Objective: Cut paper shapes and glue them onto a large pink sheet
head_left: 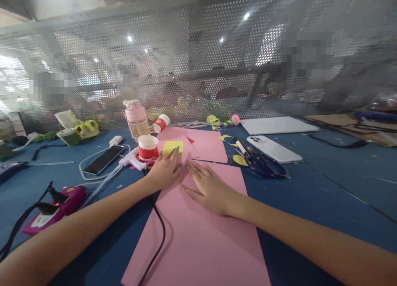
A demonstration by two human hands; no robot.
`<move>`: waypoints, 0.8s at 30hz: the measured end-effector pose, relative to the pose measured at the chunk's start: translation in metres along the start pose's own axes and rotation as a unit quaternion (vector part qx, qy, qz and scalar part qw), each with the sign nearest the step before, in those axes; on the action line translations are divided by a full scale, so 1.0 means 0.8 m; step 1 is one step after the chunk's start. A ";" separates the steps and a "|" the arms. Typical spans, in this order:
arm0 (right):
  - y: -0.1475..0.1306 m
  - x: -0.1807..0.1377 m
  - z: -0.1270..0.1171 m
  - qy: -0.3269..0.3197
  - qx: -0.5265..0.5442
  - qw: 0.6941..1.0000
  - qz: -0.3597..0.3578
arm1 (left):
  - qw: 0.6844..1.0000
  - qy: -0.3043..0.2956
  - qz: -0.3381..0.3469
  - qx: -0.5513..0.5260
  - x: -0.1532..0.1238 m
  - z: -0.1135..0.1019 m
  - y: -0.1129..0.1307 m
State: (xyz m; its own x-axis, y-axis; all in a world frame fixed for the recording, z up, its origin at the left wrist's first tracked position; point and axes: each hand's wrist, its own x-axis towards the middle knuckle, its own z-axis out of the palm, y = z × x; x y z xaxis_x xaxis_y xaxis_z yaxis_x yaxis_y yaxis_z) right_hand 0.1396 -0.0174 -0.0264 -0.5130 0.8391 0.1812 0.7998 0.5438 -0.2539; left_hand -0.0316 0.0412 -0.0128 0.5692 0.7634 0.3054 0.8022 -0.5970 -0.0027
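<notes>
A large pink paper sheet [201, 236] lies on the blue table [325, 195] in front of me. My left hand [166, 170] rests at the sheet's far left corner, fingers stretched out flat and together. My right hand [209, 187] lies palm down on the sheet, fingers extended toward the far edge. The two hands almost touch. Neither hand holds anything. Beyond them lie more pink paper [207, 145] and a yellow square [173, 147].
A red paper cup [148, 147], glue gun [133, 161], scissors [260, 162], two phones [104, 160] [274, 148], a pink bottle [136, 118], a magenta device [58, 207] and a black cable [159, 236] crowd the table. A perforated metal screen [201, 58] stands behind.
</notes>
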 end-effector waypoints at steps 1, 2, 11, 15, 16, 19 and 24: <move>-0.001 0.000 -0.001 -0.003 -0.002 1.000 0.002 | 1.000 -0.001 -0.002 0.005 0.000 0.000 0.000; -0.001 0.000 -0.001 -0.005 -0.003 1.000 0.002 | 1.000 0.001 -0.005 0.010 0.000 0.000 0.000; -0.002 0.000 -0.005 -0.014 -0.013 1.000 0.005 | 0.999 -0.005 -0.004 0.049 0.000 0.003 0.000; -0.001 0.000 -0.004 -0.006 -0.009 1.000 -0.002 | 0.999 -0.008 -0.008 0.050 0.000 0.001 0.001; -0.001 0.000 -0.003 -0.005 -0.008 1.000 -0.003 | 0.999 -0.008 -0.008 0.049 0.000 0.001 0.001; -0.001 -0.001 -0.002 -0.001 -0.005 1.000 -0.004 | 0.999 -0.008 -0.001 0.048 0.000 0.003 -0.001; 0.001 0.000 -0.001 0.017 0.006 1.000 -0.010 | 0.999 0.004 0.014 0.038 0.000 0.005 -0.003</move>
State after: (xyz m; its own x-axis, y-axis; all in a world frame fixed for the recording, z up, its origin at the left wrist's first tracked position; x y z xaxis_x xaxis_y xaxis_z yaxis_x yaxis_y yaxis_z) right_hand 0.1402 -0.0173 -0.0260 -0.5175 0.8272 0.2191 0.7856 0.5607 -0.2616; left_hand -0.0323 0.0437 -0.0164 0.5905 0.7448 0.3108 0.7974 -0.5977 -0.0829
